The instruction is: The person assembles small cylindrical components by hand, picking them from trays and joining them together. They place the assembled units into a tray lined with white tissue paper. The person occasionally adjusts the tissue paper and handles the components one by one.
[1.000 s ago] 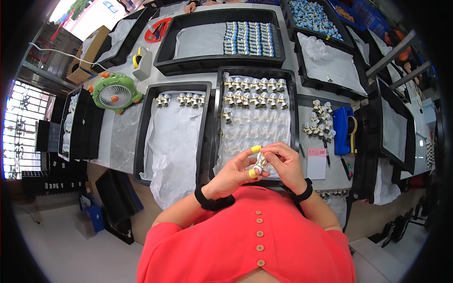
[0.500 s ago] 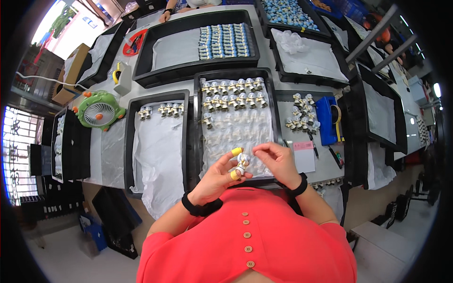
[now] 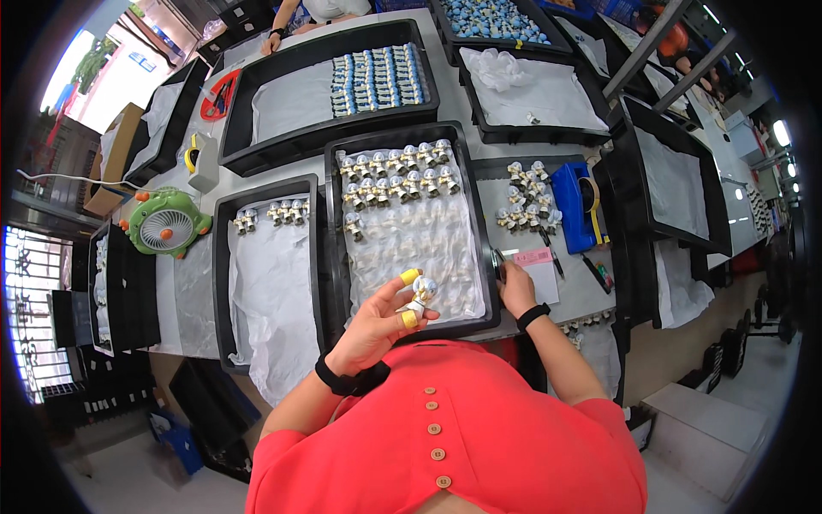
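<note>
My left hand [image 3: 373, 329], with yellow finger cots on thumb and forefinger, pinches a small white, gold and blue figurine [image 3: 421, 292]. It is held upright above the near part of a black tray [image 3: 336, 231]. In that tray, figurines [image 3: 396, 190] stand in rows at the far end, and more show faintly under the translucent sheet [image 3: 411, 248]. My right hand [image 3: 519, 291] is beside the tray's right wall, its fingers closed at a slim dark object [image 3: 498, 259] that I cannot make out. A pink and white paper pad [image 3: 538, 272] is next to it.
A loose cluster of figurines [image 3: 529, 199] stands right of the tray, by a blue tape dispenser [image 3: 572, 210]. Left are a paper-lined tray [image 3: 265, 291] and a green fan [image 3: 164, 224]. Farther back, another tray [image 3: 330, 128] holds blue figurines. A co-worker's hand [image 3: 272, 41] rests beyond.
My right hand has left the figurine and moved right to the tray's side, closing at the dark object there. The left hand keeps the figurine. The whole view has shifted slightly.
</note>
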Demonstrator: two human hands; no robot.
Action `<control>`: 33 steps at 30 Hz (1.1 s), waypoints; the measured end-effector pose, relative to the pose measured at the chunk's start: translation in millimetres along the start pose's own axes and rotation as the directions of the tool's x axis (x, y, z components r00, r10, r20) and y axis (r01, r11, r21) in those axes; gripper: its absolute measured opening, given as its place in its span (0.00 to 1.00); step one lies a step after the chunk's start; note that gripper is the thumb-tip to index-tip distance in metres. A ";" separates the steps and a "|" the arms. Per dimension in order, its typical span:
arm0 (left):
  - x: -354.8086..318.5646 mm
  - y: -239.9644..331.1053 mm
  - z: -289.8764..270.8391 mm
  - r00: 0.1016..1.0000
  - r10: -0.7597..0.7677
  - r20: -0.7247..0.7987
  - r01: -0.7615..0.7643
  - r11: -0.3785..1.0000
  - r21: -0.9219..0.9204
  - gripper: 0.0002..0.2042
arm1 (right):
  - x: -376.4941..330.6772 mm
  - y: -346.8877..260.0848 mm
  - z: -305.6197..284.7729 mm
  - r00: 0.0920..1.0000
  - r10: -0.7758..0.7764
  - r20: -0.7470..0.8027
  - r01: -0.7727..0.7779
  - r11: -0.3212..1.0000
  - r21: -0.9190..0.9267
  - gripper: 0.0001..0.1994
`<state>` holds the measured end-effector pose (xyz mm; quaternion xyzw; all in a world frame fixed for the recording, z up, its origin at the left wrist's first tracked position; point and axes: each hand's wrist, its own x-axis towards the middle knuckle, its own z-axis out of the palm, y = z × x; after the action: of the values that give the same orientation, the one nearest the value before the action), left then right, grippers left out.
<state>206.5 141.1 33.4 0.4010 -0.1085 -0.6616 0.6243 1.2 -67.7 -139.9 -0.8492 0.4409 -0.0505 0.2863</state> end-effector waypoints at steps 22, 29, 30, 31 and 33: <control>-3.4 9.1 -1.4 0.981 0.193 -0.033 -0.173 0.935 0.311 0.14 | -31.8 -132.9 -136.4 0.818 -0.432 0.379 0.108 0.763 0.637 0.15; -4.7 -0.3 -7.9 0.951 0.309 0.007 -0.277 0.842 0.463 0.15 | -29.8 -176.3 -149.3 0.607 -0.741 0.288 0.658 0.672 0.340 0.13; -5.1 -2.3 -8.2 0.934 0.356 0.025 -0.319 0.799 0.510 0.15 | -29.0 -177.1 -145.4 0.583 -0.776 0.241 0.702 0.631 0.331 0.12; -6.0 -2.8 -8.3 0.931 0.364 0.024 -0.325 0.798 0.507 0.15 | -28.8 -178.5 -142.4 0.557 -0.808 0.193 0.743 0.588 0.319 0.11; -7.1 -2.0 -8.5 0.926 0.378 0.023 -0.338 0.797 0.501 0.15 | -28.8 -184.6 -142.0 0.535 -0.818 0.211 0.796 0.572 0.201 0.10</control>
<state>209.9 151.1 29.3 0.5455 -0.3241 -0.4650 0.6173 68.6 -25.4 80.8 -0.9420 -0.0483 -0.0737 0.3238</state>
